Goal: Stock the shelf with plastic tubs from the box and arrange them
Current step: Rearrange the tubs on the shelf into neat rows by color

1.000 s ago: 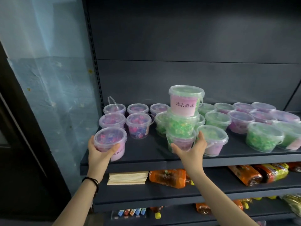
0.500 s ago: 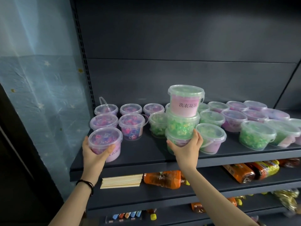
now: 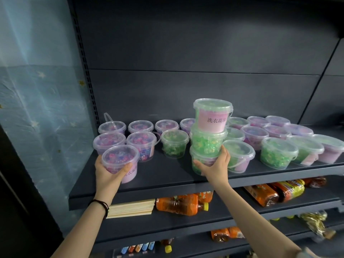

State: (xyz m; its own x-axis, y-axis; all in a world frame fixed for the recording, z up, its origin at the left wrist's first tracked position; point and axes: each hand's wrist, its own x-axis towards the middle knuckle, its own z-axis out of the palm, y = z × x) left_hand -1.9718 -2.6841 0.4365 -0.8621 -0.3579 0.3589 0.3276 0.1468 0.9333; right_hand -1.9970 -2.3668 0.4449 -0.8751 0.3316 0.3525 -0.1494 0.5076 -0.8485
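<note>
Stack of three clear plastic tubs (image 3: 208,142) edged toward right hand (image 3: 214,166) gripping its base; left hand (image 3: 107,174) grips purple-bead plastic tub (image 3: 119,159).

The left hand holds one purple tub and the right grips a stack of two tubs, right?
Not quite: the head view shows the stack in the right hand is three tubs high. The left hand does hold one purple tub.

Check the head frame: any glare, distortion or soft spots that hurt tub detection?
Head view: wide-angle bend, the shelf edge slopes; pale glare on clear lids, e.g. the stack's top tub; far-right tub looks soft; bottles below sit in shadow; left hand on the purple tub and right hand on the stack's bottom tub are sharp.
</note>
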